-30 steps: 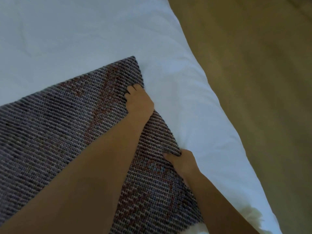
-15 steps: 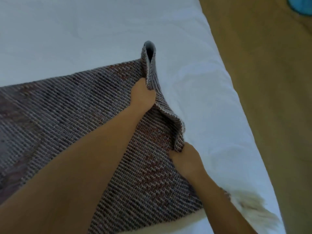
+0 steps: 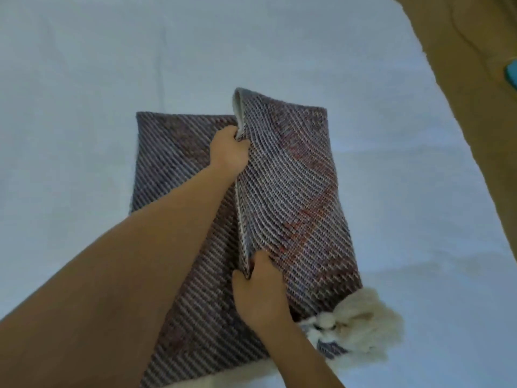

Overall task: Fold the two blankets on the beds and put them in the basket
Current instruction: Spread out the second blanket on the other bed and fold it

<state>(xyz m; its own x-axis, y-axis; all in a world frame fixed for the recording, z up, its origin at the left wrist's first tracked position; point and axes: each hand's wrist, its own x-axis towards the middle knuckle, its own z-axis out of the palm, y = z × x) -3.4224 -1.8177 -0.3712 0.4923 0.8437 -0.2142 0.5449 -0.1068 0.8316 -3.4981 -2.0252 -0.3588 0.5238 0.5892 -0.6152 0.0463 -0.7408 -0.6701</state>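
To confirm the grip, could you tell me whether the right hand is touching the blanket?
Touching: the head view shows the right hand gripping the blanket at its raised folded edge.

The light is dim and soft, with a blue tint on the white bed (image 3: pixel 84 79). Shadows are faint. The whole picture looks a bit blurry, and the bed's edge curves.

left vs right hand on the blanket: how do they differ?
The left hand grips the far end of the blanket along its raised edge; the right hand grips the near end, by the cream fringe. The left arm lies across the flat layer; the right arm comes in beside the fringe. Both curl on the same edge.
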